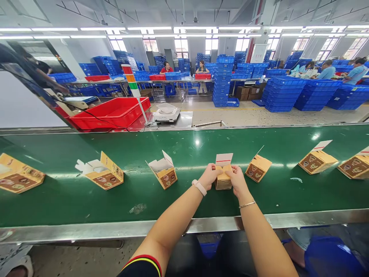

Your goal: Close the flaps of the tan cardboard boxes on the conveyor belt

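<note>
A small brown-and-tan cardboard box (223,184) stands on the green conveyor belt (184,204) between my two hands. Its top lid (224,159), pale inside with a red stripe, sticks up at the back. My left hand (210,177) grips the box's left side, thumb on the tan flap at the top. On the other side my right hand (237,181) holds it the same way, thumb on the flap. Most of the fingertips are hidden behind the box. Just right of my right hand sits another box (257,168) with its lid raised.
Left along the belt stand several boxes with open flaps, the nearest box (163,173) close by. Further right is a box (317,161) with a lifted lid. A metal rail (115,230) edges the belt. Beyond it are a red bin (115,109) and a scale (166,112).
</note>
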The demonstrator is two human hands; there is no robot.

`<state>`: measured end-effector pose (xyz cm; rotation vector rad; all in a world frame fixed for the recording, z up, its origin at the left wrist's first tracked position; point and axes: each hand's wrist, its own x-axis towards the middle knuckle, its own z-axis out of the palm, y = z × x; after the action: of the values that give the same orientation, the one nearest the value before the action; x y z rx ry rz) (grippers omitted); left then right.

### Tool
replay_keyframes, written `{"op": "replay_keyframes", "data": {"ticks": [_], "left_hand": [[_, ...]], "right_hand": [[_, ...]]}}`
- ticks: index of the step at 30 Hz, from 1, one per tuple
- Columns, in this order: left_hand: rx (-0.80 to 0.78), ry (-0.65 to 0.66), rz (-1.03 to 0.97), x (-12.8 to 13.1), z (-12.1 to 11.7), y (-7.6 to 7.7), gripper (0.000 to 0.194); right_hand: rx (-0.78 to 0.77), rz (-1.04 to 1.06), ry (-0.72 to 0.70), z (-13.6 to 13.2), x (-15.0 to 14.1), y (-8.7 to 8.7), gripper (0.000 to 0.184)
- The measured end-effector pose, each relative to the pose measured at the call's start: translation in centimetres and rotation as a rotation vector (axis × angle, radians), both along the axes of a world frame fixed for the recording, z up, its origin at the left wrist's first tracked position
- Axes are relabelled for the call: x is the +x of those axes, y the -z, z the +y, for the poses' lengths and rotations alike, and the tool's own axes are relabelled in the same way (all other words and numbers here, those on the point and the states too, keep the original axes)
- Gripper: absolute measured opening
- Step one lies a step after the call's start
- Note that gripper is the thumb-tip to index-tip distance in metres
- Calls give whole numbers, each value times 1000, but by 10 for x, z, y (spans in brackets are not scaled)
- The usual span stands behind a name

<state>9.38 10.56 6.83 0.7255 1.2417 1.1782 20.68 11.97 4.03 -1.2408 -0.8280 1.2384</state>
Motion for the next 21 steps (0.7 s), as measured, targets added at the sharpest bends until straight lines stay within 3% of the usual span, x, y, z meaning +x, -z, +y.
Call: {"op": "replay_keyframes", "data": {"ticks": [5,10,13,16,18,20,21], "left_hand": [[-58,28,-13,13,4,-2,24],[-71,92,33,26,17,-9,22],[-12,62,89,34,15,-17,21],[138,-69,194,28,-8,-21,21],[311,-186,278,9,-32,-17,24],[539,-404,373,-23,-53,-11,28],[699,-636,454,-42,-59,-7,32]], "right_hand": [[22,-16,68,-1,5,1,41],[121,-73,254,-13,5,2,50],[195,-152,375,-24,5,-1,56],[484,-403,510,-41,6,-4,55],[738,-565,534,-56,2,-5,50],[900,-627,382,-68,-10,-4,42],[930,-640,235,-73,-19,-4,40]]}}
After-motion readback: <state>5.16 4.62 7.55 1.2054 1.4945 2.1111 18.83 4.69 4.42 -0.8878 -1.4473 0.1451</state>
